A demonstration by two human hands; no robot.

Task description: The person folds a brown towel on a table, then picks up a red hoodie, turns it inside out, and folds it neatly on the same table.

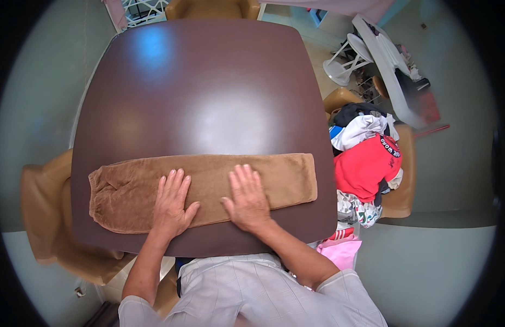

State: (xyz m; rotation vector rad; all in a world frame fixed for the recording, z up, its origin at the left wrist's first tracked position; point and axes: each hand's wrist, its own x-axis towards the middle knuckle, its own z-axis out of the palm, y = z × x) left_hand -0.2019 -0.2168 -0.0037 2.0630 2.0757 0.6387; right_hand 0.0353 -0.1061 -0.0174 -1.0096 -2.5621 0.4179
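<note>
A pair of brown fleece pants (214, 180), folded lengthwise into one long strip, lies across the near part of the table. Its gathered waistband end points left and its leg end right. Flat on the cloth, left of its middle, rests my left hand (173, 206) with the fingers stretched and the thumb out. My right hand (247, 200) presses on the pants right of the middle, its fingers also extended. Neither hand grips the fabric. Some creases show near the waistband.
The dark brown table (209, 82) has rounded corners. On a tan chair (406, 174) at the right is a pile of clothes with a red shirt (364, 166); pink cloth (342, 252) lies below. Another tan chair (45, 207) stands left. White stools (339, 71) are far right.
</note>
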